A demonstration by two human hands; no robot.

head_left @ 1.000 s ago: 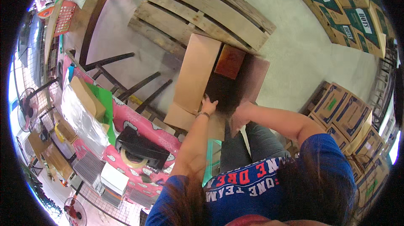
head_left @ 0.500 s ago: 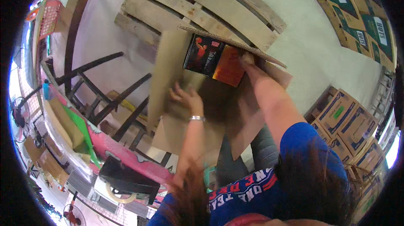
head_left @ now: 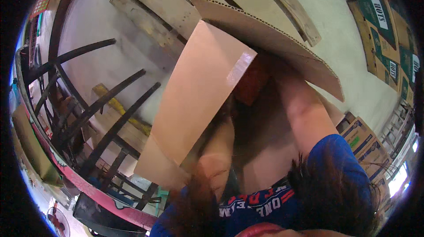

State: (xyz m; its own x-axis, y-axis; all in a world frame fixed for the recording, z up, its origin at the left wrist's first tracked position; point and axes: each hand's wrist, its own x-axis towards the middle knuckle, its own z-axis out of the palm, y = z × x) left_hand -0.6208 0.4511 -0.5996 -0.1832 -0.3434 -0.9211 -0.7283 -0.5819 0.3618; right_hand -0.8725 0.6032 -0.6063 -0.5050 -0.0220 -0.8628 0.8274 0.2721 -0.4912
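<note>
A large open cardboard box [head_left: 265, 162] stands in front of me, its flaps raised. One broad flap [head_left: 205, 78] with a strip of clear tape leans across the left side, and another [head_left: 274, 38] stands along the far side. Both my arms reach down into the box. My left hand [head_left: 228, 108] is deep in shadow behind the left flap, its fingers hidden. Under the far flap, my right hand [head_left: 277, 70] is also in the dark, next to a reddish-orange package [head_left: 252, 84] inside. Whether either hand grips that package cannot be made out.
A wooden pallet [head_left: 154, 16] lies beyond the box. Black metal legs [head_left: 119, 122] of upturned furniture stick out at left, beside a pink-edged surface [head_left: 88, 188]. Stacked green-and-brown cartons [head_left: 382, 38] stand at far right, with more brown cartons [head_left: 364, 144] nearer.
My view has come closer to the box. The left flap now covers much of the opening. My left hand has gone deeper inside, and the black package is out of sight.
</note>
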